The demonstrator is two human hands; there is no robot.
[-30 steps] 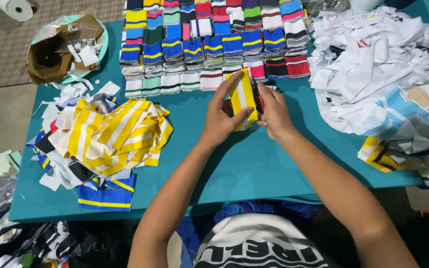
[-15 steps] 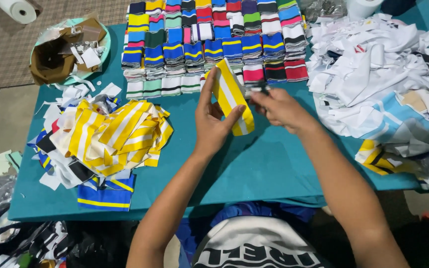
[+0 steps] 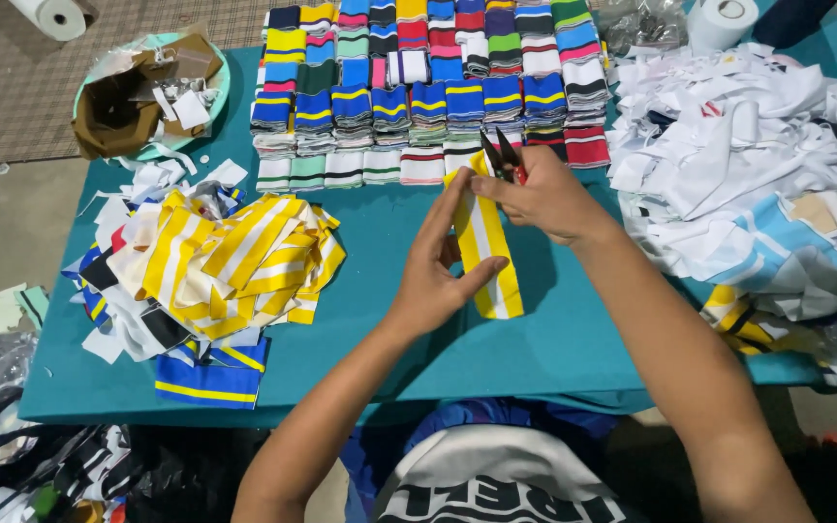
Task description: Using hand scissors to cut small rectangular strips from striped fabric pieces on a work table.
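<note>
While folded striped bands (image 3: 428, 92) fill the far side of the teal table (image 3: 389, 320), a loose yellow-striped heap (image 3: 234, 261) lies to the left and a white scrap pile (image 3: 758, 165) to the right. The left hand (image 3: 438, 266) pinches a yellow-and-white strip (image 3: 486, 247) at mid-table, thumb on its near part. The right hand (image 3: 544, 199) grips small snips (image 3: 504, 160) at the strip's far end. Half a second ago the strip was tilted; now it lies nearly straight, nearer the person.
</note>
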